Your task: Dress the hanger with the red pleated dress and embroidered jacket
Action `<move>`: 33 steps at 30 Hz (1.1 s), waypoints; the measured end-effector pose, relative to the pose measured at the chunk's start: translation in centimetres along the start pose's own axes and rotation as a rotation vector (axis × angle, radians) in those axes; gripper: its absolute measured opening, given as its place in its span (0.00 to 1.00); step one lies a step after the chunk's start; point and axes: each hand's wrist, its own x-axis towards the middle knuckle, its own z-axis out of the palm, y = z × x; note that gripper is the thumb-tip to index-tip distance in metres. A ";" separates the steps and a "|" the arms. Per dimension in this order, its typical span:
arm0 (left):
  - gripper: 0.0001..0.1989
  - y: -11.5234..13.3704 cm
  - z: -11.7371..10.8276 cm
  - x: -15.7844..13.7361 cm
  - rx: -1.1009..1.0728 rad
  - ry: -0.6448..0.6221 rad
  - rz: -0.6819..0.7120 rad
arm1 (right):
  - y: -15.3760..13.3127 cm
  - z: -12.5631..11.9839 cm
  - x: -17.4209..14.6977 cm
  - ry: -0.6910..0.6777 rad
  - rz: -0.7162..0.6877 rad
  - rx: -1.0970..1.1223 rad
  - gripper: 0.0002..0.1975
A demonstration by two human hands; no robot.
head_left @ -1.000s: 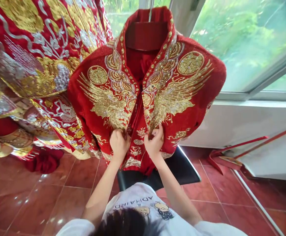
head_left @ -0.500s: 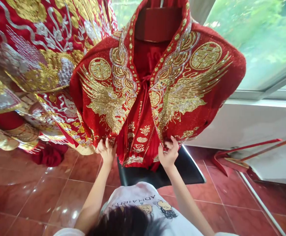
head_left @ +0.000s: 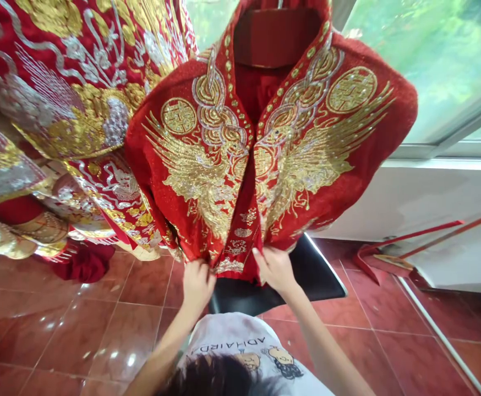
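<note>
A red jacket (head_left: 372, 148) with gold bird embroidery and round gold emblems hangs in front of me on a red hanger (head_left: 279, 38). My left hand (head_left: 199, 280) is closed on the lower front edge of its left-side panel. On the other panel, my right hand (head_left: 275, 268) grips the front edge near the hem, fingers curled over the cloth. The two front panels nearly meet at mid-chest and part lower down. Between them shows a red inner piece (head_left: 244, 236) with gold motifs, its lower end between my hands.
Other red garments (head_left: 79, 104) with gold and silver embroidery hang at the left, a dark red cloth flower (head_left: 83, 263) below them. Under the jacket stands a black seat (head_left: 318, 275). A red dustpan (head_left: 368, 258) and a long-handled tool lean by the right wall, below a window (head_left: 430, 77).
Both hands have moved inward and slightly down along the panels. The jacket's front edges have come together, covering more of the red inner piece and the ties at the chest.
</note>
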 end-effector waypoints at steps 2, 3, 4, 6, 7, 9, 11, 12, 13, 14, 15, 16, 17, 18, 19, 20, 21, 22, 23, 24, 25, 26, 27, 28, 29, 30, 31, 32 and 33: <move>0.05 2.8 2.0 -0.2 -0.248 -0.098 0.010 | -1.7 1.6 -0.1 -0.051 0.037 0.219 0.21; 0.06 3.9 3.3 0.1 -0.392 -0.131 -0.043 | -2.0 2.6 0.0 -0.055 0.084 0.323 0.21; 0.07 4.7 4.6 0.7 -0.522 -0.144 -0.122 | -1.8 3.6 0.3 -0.046 0.143 0.403 0.22; 0.11 5.4 7.2 2.7 -0.697 -0.104 -0.297 | -0.3 5.5 1.4 -0.003 0.261 0.473 0.21; 0.11 5.3 8.4 3.9 -0.731 -0.066 -0.355 | 0.8 6.3 2.2 0.017 0.303 0.476 0.20; 0.07 4.6 10.0 6.2 -0.767 0.007 -0.423 | 3.2 7.4 3.5 0.038 0.363 0.495 0.18; 0.04 3.8 10.7 7.5 -0.835 0.065 -0.485 | 5.1 7.6 4.0 0.029 0.411 0.554 0.15; 0.05 3.5 10.9 7.4 -0.877 0.094 -0.523 | 5.7 7.4 3.6 0.019 0.438 0.591 0.14; 0.07 3.2 10.9 6.9 -0.920 0.128 -0.572 | 6.1 7.2 2.8 0.012 0.477 0.629 0.14; 0.09 3.0 11.0 6.0 -0.962 0.172 -0.637 | 6.5 6.8 1.6 0.009 0.528 0.665 0.15; 0.12 2.8 11.1 4.8 -1.001 0.226 -0.717 | 6.8 6.3 0.1 0.009 0.592 0.698 0.15; 0.15 2.6 11.3 3.4 -1.036 0.283 -0.810 | 7.1 5.8 -1.4 0.010 0.661 0.730 0.15; 0.17 2.3 11.5 1.9 -1.072 0.337 -0.906 | 7.5 5.3 -3.0 0.008 0.730 0.761 0.15; 0.19 2.0 11.7 0.5 -1.109 0.382 -0.996 | 8.1 4.8 -4.3 0.002 0.790 0.795 0.15; 0.20 1.6 11.9 -0.6 -1.149 0.416 -1.076 | 8.7 4.3 -5.3 -0.005 0.840 0.831 0.15; 0.22 1.2 12.1 -1.4 -1.190 0.443 -1.141 | 9.4 3.9 -6.0 -0.009 0.879 0.868 0.16; 0.23 0.8 12.2 -1.9 -1.234 0.464 -1.189 | 10.2 3.5 -6.3 -0.008 0.910 0.907 0.17; 0.24 0.3 12.3 -2.0 -1.278 0.483 -1.220 | 10.8 3.2 -6.4 -0.004 0.935 0.947 0.18; 0.25 -0.2 12.2 -1.8 -1.321 0.499 -1.239 | 11.4 3.1 -6.1 0.003 0.957 0.987 0.19; 0.24 -0.6 12.1 -1.5 -1.362 0.511 -1.245 | 11.8 3.0 -5.8 0.005 0.978 1.026 0.18; 0.24 -0.9 11.9 -1.0 -1.399 0.517 -1.244 | 12.0 2.9 -5.4 0.003 0.998 1.063 0.18; 0.23 -1.1 11.6 -0.6 -1.434 0.514 -1.237 | 12.0 2.9 -5.1 -0.005 1.016 1.097 0.18; 0.22 -1.1 11.4 -0.3 -1.467 0.500 -1.230 | 11.7 3.0 -4.9 -0.017 1.032 1.128 0.19; 0.21 -0.9 11.1 -0.1 -1.496 0.477 -1.227 | 11.3 3.0 -4.8 -0.032 1.041 1.156 0.21; 0.21 -0.6 10.9 0.0 -1.519 0.448 -1.230 | 10.6 3.0 -4.9 -0.053 1.044 1.187 0.22; 0.21 -0.1 10.7 -0.1 -1.537 0.414 -1.240 | 9.9 3.0 -5.0 -0.076 1.038 1.223 0.24; 0.20 0.4 10.6 -0.3 -1.548 0.378 -1.255 | 9.2 3.0 -5.3 -0.100 1.024 1.256 0.25; 0.19 1.1 10.4 -0.5 -1.554 0.342 -1.273 | 8.4 3.0 -5.6 -0.117 1.008 1.278 0.24; 0.17 1.7 10.3 -0.8 -1.557 0.307 -1.290 | 7.8 3.1 -5.9 -0.124 0.994 1.288 0.23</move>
